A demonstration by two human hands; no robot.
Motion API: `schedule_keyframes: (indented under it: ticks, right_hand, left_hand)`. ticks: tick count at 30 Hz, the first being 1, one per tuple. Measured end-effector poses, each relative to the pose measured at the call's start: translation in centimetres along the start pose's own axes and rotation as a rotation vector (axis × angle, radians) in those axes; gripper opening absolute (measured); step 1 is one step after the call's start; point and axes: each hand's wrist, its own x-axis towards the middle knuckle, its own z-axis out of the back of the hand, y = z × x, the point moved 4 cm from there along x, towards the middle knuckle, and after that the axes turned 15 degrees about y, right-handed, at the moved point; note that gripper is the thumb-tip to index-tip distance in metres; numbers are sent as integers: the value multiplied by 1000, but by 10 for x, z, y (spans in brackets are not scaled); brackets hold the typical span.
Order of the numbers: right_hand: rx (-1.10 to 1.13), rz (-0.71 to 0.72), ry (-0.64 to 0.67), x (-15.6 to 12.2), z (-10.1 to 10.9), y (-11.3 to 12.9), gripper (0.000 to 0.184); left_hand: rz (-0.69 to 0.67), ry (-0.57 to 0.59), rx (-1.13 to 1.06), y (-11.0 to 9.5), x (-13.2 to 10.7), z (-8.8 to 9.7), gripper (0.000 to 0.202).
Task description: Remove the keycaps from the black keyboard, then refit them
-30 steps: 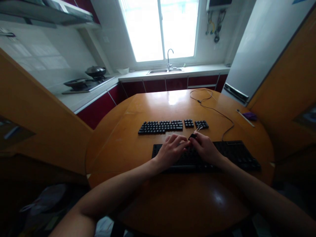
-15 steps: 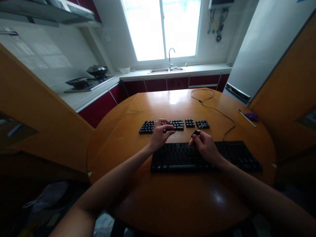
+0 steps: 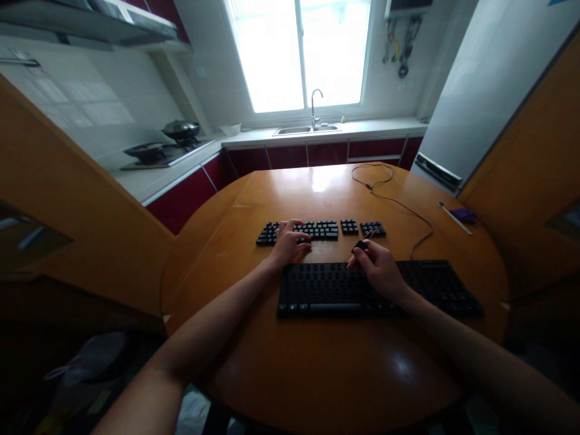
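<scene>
A black keyboard base (image 3: pixel 426 290) with bare switches lies across the round wooden table (image 3: pixel 317 374). Beyond it, rows of loose black keycaps (image 3: pixel 324 229) are laid out in keyboard order. My left hand (image 3: pixel 290 241) rests over the left part of those rows, fingers curled onto the keycaps. My right hand (image 3: pixel 380 269) hovers over the keyboard's upper edge, pinching a small black keycap puller (image 3: pixel 361 245) with thin wire arms.
The keyboard's cable (image 3: pixel 399 205) loops toward the far table edge. A thin stick and a purple object (image 3: pixel 462 213) lie at the right rim. A counter with sink (image 3: pixel 308 128) and stove (image 3: pixel 158 151) runs behind; a fridge (image 3: pixel 480 90) stands to the right.
My left hand left the keyboard and moved forward-left onto the laid-out keycap rows, then drew back slightly. My right hand stays put with the puller.
</scene>
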Motion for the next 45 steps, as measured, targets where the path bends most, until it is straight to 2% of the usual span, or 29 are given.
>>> schedule_keyframes:
  ticks: [13, 19, 22, 25, 29, 33, 36, 41, 45]
  right_hand:
    - [11, 7, 20, 0, 0, 4, 34]
    - [0, 15, 10, 2, 12, 7, 31]
    - [-74, 2, 139, 3, 22, 7, 28]
    - [-207, -12, 398, 0, 30, 9, 26]
    - [-329, -32, 636, -8, 39, 14, 27]
    - [-353, -38, 713, -13, 42, 19, 24]
    - [-365, -64, 744, -17, 42, 19, 19]
    - [-412, -79, 785, -21, 34, 21, 13]
    - [-470, -20, 737, -19, 27, 29, 13]
  left_hand:
    - [38, -32, 27, -1, -1, 5, 41]
    - [57, -26, 29, -2, -1, 3, 44]
    - [72, -20, 28, -2, 0, 4, 45]
    - [62, -43, 19, -7, -1, 9, 44]
    - [-91, -49, -39, -38, -10, 15, 30]
    - [-324, 144, -112, -87, -30, 6, 19]
    - [-430, 299, -157, -115, -44, -1, 17]
    - [-497, 447, -209, -135, -49, -1, 19]
    - [-537, 515, -223, -148, -43, -10, 28]
